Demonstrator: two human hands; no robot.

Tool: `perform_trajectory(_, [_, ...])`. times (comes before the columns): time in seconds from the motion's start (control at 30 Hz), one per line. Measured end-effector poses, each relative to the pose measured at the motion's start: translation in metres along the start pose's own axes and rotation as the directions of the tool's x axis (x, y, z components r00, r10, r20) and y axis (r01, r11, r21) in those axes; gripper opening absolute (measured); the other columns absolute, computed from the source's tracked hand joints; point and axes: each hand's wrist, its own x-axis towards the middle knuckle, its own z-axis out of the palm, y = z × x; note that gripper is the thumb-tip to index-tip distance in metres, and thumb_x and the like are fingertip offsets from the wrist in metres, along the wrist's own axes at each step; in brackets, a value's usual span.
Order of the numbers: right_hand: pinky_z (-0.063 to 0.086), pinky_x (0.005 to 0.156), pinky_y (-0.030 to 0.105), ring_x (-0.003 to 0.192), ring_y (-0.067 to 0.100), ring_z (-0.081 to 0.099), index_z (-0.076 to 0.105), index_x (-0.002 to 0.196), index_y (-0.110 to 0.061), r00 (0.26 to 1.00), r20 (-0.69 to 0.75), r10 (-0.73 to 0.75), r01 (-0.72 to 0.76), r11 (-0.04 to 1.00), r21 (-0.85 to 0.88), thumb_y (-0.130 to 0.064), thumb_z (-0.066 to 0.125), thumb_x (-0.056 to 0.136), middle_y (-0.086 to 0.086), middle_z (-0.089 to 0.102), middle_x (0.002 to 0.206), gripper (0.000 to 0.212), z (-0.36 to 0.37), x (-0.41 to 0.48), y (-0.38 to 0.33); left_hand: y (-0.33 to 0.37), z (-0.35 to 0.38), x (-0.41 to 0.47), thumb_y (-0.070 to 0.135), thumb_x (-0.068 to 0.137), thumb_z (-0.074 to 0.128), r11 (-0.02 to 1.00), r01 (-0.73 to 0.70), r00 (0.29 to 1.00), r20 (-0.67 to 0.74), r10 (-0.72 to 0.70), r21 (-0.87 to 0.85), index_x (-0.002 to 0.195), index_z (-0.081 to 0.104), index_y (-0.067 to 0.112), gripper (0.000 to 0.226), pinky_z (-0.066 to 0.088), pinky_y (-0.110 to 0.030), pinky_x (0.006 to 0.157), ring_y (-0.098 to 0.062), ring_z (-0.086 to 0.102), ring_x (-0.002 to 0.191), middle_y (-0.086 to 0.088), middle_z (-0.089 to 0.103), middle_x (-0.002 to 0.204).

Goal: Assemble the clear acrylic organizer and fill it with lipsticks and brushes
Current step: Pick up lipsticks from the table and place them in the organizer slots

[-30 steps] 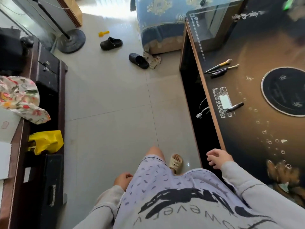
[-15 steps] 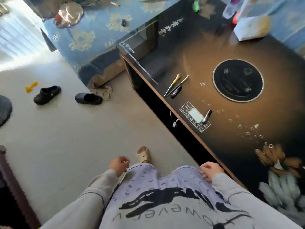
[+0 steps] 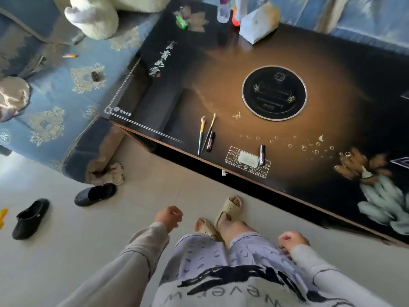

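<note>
While the person stands beside the table, both hands hang low over the pale floor, well short of the tabletop. The left hand is loosely curled with nothing in it; the right hand is closed in a fist, also empty, just beside the leg. Two brushes lie side by side near the table's front edge, bristles pointing away, one with a yellow and grey handle, the other thinner. A dark lipstick lies touching the thin brush. A second lipstick, dark with a silver end, rests partly on the printed control panel. Beyond them sits a round black disc set in the glossy top.
</note>
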Motion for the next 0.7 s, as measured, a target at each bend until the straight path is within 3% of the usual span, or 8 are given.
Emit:
perform_trajectory(0.07, [0.041,0.050,0.021,0.047,0.014,0.048,0.064,0.080,-0.011,1.000,-0.006,0.013,-0.013,0.999,0.053,-0.006,0.048,0.087,0.008,0.060,0.068,0.018,-0.005,0.006,-0.003,0.009,0.006,0.004,0.004,0.090,0.043,0.999,-0.004,0.999,0.035,0.003,0.046,0.062,0.047,0.023,0.034,0.030,-0.006,0.028,-0.002,0.050,0.035,0.005,0.052,0.060])
perform_trajectory(0.17, [0.037,0.046,0.019,0.045,0.016,0.047,0.060,0.069,-0.012,1.000,-0.021,0.018,-0.015,0.992,0.126,-0.004,0.048,0.085,0.003,0.055,0.057,0.022,-0.013,0.019,-0.013,0.023,0.016,0.012,0.004,0.088,0.044,0.993,-0.013,0.998,0.070,0.005,0.120,0.063,0.054,0.021,0.031,0.037,-0.011,0.036,-0.001,0.053,0.035,0.001,0.058,0.063])
perform_trajectory(0.23, [0.036,0.039,0.016,0.044,0.017,0.045,0.058,0.063,-0.010,1.000,-0.028,0.012,-0.007,0.984,0.179,-0.002,0.049,0.084,0.004,0.054,0.055,0.024,-0.020,0.030,-0.024,0.041,0.018,0.019,0.004,0.087,0.046,0.986,-0.034,0.997,0.077,0.022,0.163,0.086,0.065,0.010,0.020,0.045,-0.019,0.059,-0.020,0.062,0.063,-0.013,0.070,0.085])
perform_trajectory(0.37, [0.032,0.029,0.010,0.045,0.016,0.046,0.052,0.055,-0.016,0.999,-0.024,-0.042,0.047,0.975,0.217,-0.001,0.047,0.085,0.005,0.054,0.058,0.034,-0.041,0.046,-0.063,0.082,0.009,0.038,0.007,0.087,0.050,0.975,-0.082,0.997,0.013,0.081,0.208,0.118,0.056,0.008,0.032,0.048,-0.031,0.088,-0.034,0.063,0.102,-0.021,0.067,0.112])
perform_trajectory(0.43, [0.037,0.037,0.017,0.047,0.017,0.045,0.054,0.059,-0.013,0.997,-0.024,-0.079,0.082,0.973,0.217,0.000,0.046,0.085,0.011,0.055,0.066,0.030,-0.053,0.050,-0.085,0.106,0.002,0.046,0.009,0.087,0.049,0.966,-0.109,0.992,-0.035,0.120,0.234,0.122,0.052,0.011,0.036,0.046,-0.030,0.090,-0.032,0.060,0.106,-0.018,0.066,0.115])
perform_trajectory(0.5, [0.040,0.041,0.023,0.050,0.020,0.048,0.062,0.082,-0.005,0.994,-0.041,-0.101,0.108,0.967,0.232,0.001,0.048,0.085,0.015,0.057,0.077,0.016,-0.064,0.057,-0.107,0.131,-0.005,0.055,0.012,0.087,0.050,0.962,-0.132,0.985,-0.078,0.155,0.240,0.125,0.050,0.013,0.038,0.046,-0.031,0.090,-0.032,0.059,0.107,-0.016,0.064,0.117])
perform_trajectory(0.57, [0.045,0.048,0.024,0.063,0.026,0.054,0.060,0.105,-0.004,0.990,-0.070,-0.120,0.133,0.962,0.240,0.000,0.052,0.084,0.016,0.058,0.085,0.022,-0.072,0.068,-0.127,0.155,-0.009,0.065,0.015,0.087,0.050,0.956,-0.157,0.975,-0.116,0.190,0.248,0.126,0.047,0.013,0.039,0.047,-0.033,0.087,-0.034,0.059,0.105,-0.017,0.063,0.117])
perform_trajectory(0.7, [0.053,0.085,0.040,0.098,0.028,0.061,0.052,0.120,-0.009,0.983,-0.138,-0.124,0.147,0.974,0.171,-0.016,0.065,0.080,0.012,0.062,0.110,0.042,-0.077,0.085,-0.164,0.195,-0.014,0.088,0.021,0.086,0.054,0.928,-0.150,0.960,-0.174,0.219,0.342,0.117,0.047,0.009,0.033,0.047,-0.036,0.076,-0.037,0.060,0.099,-0.019,0.062,0.110])
